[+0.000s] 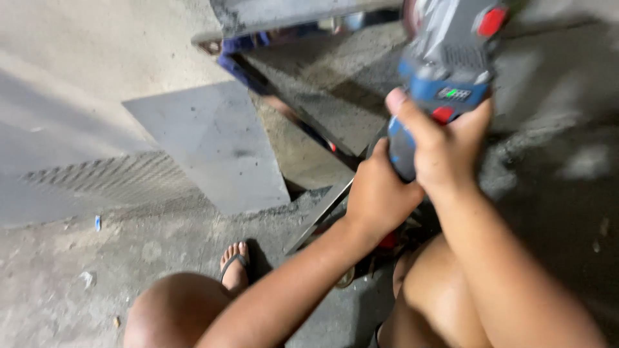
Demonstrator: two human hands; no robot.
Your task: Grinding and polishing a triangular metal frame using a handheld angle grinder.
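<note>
A blue and grey cordless power tool (445, 71) with red buttons is held up at upper right, blurred; the right hand (445, 151) is wrapped tight round its grip, thumb raised along the body; the left hand (380, 193) is curled closed against the lower end of the grip; a flat grey metal plate (213, 145) lies on the concrete floor (64, 270) to the left; a dark metal frame (290, 116) is seen beyond; a sandalled foot (235, 264) rests below.
</note>
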